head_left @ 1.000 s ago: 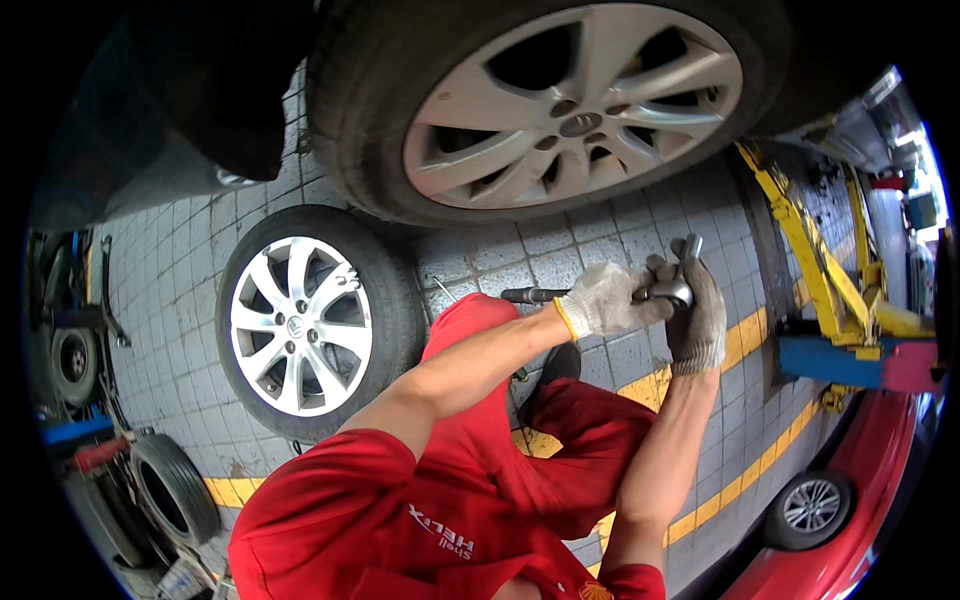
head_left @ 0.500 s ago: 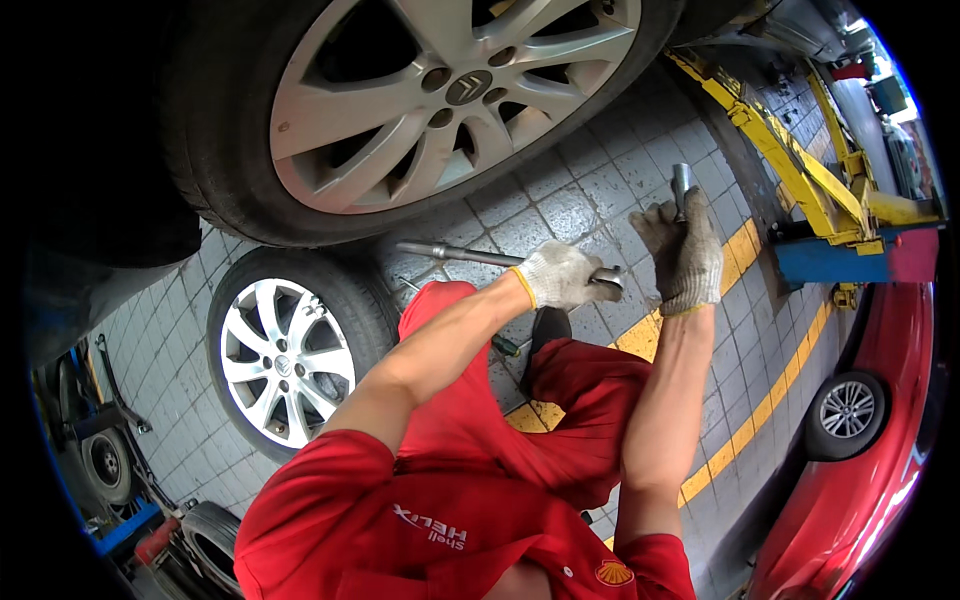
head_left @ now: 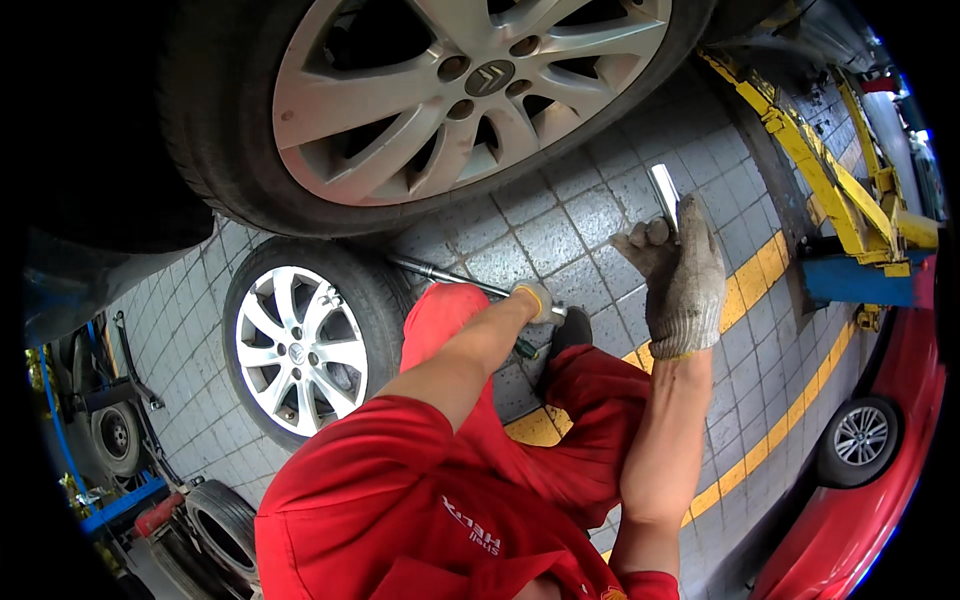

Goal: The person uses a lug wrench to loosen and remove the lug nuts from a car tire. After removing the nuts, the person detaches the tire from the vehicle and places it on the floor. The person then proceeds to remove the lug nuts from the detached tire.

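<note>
A socket [head_left: 663, 190] is gripped by the right hand [head_left: 680, 275]; a wrench [head_left: 450, 275] on the floor is grasped by the left hand [head_left: 537, 298].

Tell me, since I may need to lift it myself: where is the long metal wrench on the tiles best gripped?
Probably mid-shaft on the wrench, coming from above: the bar is thin, straight and lies flat on the tiled floor, and the left hand already grips its near end.
</note>
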`<act>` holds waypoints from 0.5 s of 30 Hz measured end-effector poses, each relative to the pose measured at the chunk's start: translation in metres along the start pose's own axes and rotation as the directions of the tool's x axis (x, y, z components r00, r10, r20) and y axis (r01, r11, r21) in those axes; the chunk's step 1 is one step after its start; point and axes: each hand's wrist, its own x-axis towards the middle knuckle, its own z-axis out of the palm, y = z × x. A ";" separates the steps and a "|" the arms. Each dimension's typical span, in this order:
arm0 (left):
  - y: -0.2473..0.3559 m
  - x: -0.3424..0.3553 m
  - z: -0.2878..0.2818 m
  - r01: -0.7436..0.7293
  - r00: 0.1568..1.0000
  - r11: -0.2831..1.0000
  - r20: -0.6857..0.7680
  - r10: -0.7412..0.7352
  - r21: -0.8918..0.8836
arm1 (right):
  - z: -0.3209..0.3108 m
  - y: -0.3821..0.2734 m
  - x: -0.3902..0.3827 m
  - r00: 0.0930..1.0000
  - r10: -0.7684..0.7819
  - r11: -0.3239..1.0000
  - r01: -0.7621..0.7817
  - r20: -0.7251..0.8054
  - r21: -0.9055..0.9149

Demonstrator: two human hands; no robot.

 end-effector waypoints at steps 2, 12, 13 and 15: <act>-0.008 0.019 0.040 -0.042 0.998 0.998 0.038 0.040 0.056 | 0.005 0.001 -0.002 0.999 0.018 1.000 -0.018 0.029 -0.007; 0.004 0.019 0.121 -0.047 0.954 0.924 0.290 -0.071 0.379 | 0.028 0.007 -0.011 1.000 0.004 0.994 -0.001 0.030 -0.105; 0.005 0.020 0.115 -0.043 0.945 0.931 0.318 -0.080 0.363 | 0.035 0.011 -0.014 0.997 -0.002 0.994 0.011 0.082 -0.110; 0.005 0.008 0.095 -0.027 0.990 0.969 0.143 -0.009 0.247 | 0.045 0.021 -0.015 0.990 0.007 0.993 0.009 0.143 -0.117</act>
